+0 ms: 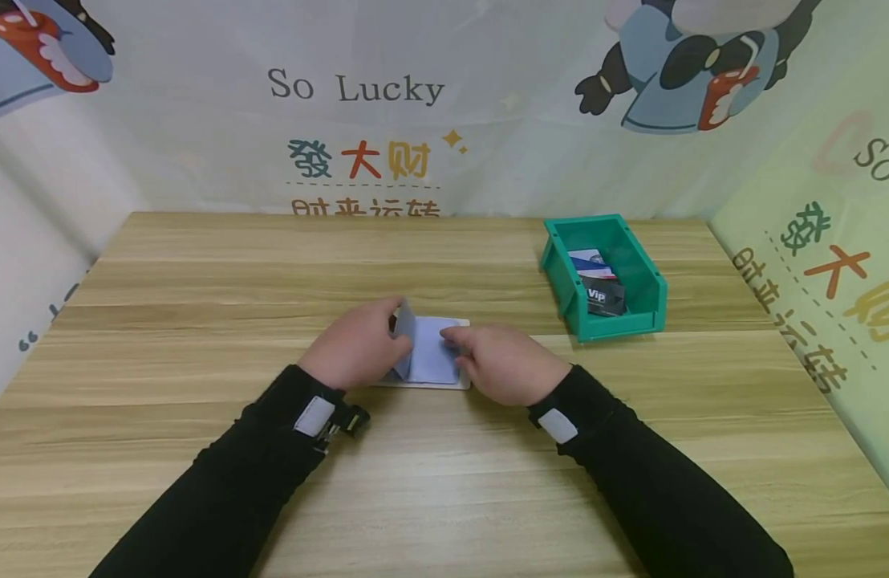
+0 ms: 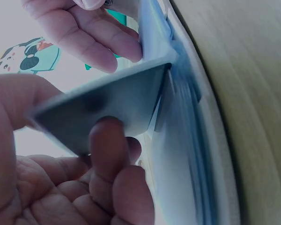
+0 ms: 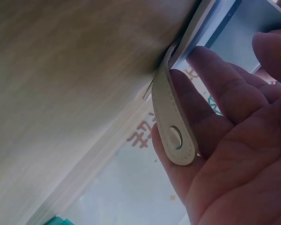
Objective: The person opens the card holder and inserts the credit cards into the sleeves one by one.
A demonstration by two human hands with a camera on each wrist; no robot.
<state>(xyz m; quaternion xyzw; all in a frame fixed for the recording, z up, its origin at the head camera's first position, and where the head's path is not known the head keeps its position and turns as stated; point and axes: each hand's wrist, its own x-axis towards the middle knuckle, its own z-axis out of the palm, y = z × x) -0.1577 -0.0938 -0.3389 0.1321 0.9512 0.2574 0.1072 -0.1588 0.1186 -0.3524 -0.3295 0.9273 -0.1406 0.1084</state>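
A pale card holder with a stack of bluish clear sleeves lies opened out on the table. My left hand pinches a stiff grey page between thumb and fingers, standing it up from the stack. Whether a card sits inside that page, I cannot tell. Over the holder's right part, my right hand touches the sleeve edge with extended fingertips. The holder's cream strap, with a round snap, lies against those fingers in the right wrist view.
A green open-front bin stands to the right at the back, with a black VIP card and blue-and-white cards in it. A printed cloth hangs behind the wooden table.
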